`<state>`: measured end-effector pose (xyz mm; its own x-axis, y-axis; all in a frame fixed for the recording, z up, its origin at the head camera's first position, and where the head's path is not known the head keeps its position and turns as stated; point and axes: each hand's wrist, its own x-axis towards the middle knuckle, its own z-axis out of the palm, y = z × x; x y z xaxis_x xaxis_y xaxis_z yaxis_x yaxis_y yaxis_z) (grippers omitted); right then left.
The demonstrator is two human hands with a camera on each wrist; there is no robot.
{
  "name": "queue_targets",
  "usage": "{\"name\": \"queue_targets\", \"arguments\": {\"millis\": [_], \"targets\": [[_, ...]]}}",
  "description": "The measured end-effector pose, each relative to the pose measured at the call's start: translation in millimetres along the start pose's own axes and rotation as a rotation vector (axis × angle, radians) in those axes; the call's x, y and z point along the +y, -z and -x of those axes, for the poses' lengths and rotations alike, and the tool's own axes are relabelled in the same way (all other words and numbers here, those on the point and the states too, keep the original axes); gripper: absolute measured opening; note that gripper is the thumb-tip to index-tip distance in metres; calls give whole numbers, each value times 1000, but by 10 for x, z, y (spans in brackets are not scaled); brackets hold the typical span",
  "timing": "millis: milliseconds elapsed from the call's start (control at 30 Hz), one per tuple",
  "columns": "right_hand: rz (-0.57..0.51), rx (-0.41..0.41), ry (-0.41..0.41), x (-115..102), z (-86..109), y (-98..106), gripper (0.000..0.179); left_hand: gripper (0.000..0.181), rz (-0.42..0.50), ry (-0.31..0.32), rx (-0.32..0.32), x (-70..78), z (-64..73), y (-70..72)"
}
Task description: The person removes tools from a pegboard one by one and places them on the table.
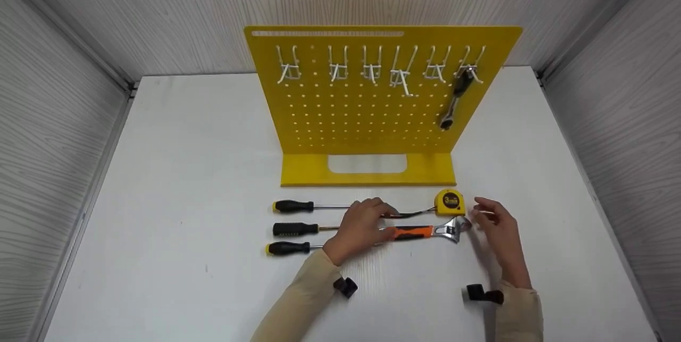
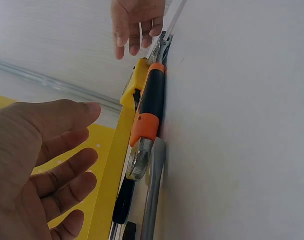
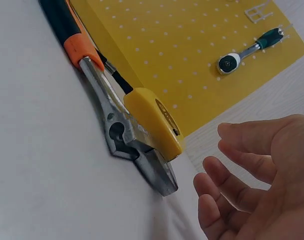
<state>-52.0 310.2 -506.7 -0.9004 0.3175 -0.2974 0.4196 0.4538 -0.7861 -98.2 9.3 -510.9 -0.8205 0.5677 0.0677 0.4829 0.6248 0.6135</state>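
Note:
An adjustable wrench (image 1: 415, 232) with an orange and black handle lies on the white table, its metal head toward the right. Just behind that head sits a yellow tape measure (image 1: 450, 202) with a dark strap. My left hand (image 1: 362, 227) hovers by the wrench's handle end, over the screwdriver shafts; in the left wrist view its fingers are spread and grip nothing. To the right of the wrench head and tape measure is my right hand (image 1: 499, 230), fingers loosely bent and apart from both. Three screwdrivers, including a black-handled one (image 1: 295, 228), lie at left, their tips partly hidden.
Behind the tools stands a yellow pegboard (image 1: 367, 118) with several white hooks (image 1: 371, 69) along its upper part. A ratchet wrench (image 1: 456, 98) hangs from the rightmost hook. Pale wood-grain walls (image 1: 58, 134) flank the table on both sides and at the back.

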Motion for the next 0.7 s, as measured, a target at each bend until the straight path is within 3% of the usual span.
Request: {"name": "queue_targets", "arguments": {"millis": [300, 533, 700], "targets": [[-69, 56, 67, -196, -92, -70, 46, 36, 187, 3, 105, 55, -152, 161], [-133, 96, 125, -466, -201, -153, 50, 40, 200, -49, 214, 177, -365, 318], [-179, 111, 178, -657, -299, -202, 54, 46, 234, -80, 256, 271, -521, 391]]}}
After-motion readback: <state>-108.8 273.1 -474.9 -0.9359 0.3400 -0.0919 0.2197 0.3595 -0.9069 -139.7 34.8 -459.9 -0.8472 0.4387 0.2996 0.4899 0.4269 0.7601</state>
